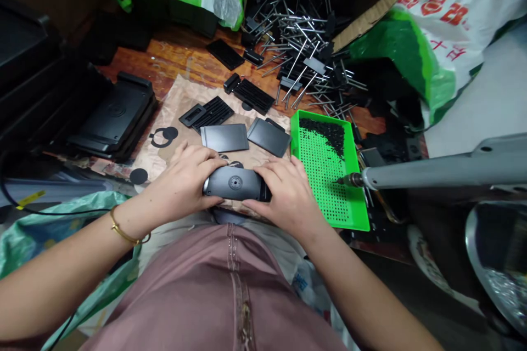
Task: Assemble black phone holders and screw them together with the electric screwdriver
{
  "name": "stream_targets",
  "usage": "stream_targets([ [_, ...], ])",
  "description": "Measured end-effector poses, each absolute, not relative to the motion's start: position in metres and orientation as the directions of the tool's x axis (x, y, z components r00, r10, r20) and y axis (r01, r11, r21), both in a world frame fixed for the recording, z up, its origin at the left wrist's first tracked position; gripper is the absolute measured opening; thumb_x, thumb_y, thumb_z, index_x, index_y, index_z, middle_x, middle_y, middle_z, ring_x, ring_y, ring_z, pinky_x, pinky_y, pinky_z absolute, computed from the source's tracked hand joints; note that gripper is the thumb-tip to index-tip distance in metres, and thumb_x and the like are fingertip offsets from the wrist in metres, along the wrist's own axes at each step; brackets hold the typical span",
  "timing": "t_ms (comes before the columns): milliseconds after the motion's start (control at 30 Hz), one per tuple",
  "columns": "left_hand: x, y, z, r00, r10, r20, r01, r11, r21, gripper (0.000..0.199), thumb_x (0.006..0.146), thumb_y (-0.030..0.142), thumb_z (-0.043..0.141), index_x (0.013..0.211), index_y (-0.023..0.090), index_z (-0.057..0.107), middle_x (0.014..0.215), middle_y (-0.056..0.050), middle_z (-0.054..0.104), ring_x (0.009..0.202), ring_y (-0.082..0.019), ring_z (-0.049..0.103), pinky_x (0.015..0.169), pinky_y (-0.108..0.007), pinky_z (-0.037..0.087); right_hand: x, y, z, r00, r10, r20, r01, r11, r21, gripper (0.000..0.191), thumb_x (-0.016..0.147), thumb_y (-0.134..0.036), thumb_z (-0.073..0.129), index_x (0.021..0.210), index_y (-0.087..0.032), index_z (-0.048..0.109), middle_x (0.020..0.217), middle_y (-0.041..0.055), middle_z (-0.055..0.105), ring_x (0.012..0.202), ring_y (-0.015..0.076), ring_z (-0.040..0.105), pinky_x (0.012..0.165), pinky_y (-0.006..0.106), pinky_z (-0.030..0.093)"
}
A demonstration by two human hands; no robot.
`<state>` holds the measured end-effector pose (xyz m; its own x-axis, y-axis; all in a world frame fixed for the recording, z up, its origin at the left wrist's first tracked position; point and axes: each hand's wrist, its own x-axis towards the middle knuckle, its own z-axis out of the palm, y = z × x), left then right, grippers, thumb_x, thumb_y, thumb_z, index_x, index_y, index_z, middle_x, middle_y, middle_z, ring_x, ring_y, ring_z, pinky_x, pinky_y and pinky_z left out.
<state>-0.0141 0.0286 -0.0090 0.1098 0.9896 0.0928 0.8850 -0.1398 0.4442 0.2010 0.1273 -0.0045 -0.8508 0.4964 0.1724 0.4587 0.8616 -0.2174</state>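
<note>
A black plastic holder (235, 182) with a round emblem lies level near the table's front edge, gripped at both ends. My left hand (183, 178) has its thumb and fingers around the left end. At the right end, my right hand (286, 192) closes on it the same way. Just beyond are two smooth black plates, a left one (224, 137) and a right one (269, 136). Behind them sit ribbed black pieces, one on the left (214, 113) and one on the right (253, 95). Black discs (139, 176) lie on the brown paper (181, 90).
A green basket (362, 197) with small black screws stands right of my hands, an electric screwdriver (432, 169) reaching over it. Metal rods (304, 38) pile up at the back. Stacked black holders (117, 112) stand at left. Plastic bags (448, 16) hang at back right.
</note>
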Motion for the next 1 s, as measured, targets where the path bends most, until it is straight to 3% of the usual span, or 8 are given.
stream_targets([
  [333, -0.0182, 0.0329, -0.0125, 0.155, 0.979, 0.135, 0.885, -0.198, 0.421, 0.060, 0.070, 0.040, 0.073, 0.122, 0.016, 0.056, 0.112, -0.012, 0.057, 0.106, -0.029, 0.050, 0.093, -0.045, 0.038, 0.1992, 0.1290, -0.0040, -0.846, 0.520, 0.119, 0.491, 0.846, -0.210, 0.054, 0.073, -0.052, 0.068, 0.112, -0.016, 0.059, 0.108, 0.0096, 0.063, 0.111, 0.0289, 0.053, 0.109, 0.051, 0.024],
  [1000, -0.0198, 0.0329, -0.0103, 0.149, 0.987, 0.063, 0.888, -0.162, 0.430, 0.064, 0.069, 0.040, 0.073, 0.126, 0.019, 0.054, 0.114, -0.010, 0.058, 0.103, -0.030, 0.051, 0.089, -0.045, 0.039, 0.1981, 0.1305, -0.0026, -0.854, 0.515, 0.072, 0.489, 0.843, -0.224, 0.056, 0.072, -0.051, 0.070, 0.114, -0.016, 0.059, 0.105, 0.0099, 0.064, 0.106, 0.0288, 0.055, 0.107, 0.053, 0.028],
])
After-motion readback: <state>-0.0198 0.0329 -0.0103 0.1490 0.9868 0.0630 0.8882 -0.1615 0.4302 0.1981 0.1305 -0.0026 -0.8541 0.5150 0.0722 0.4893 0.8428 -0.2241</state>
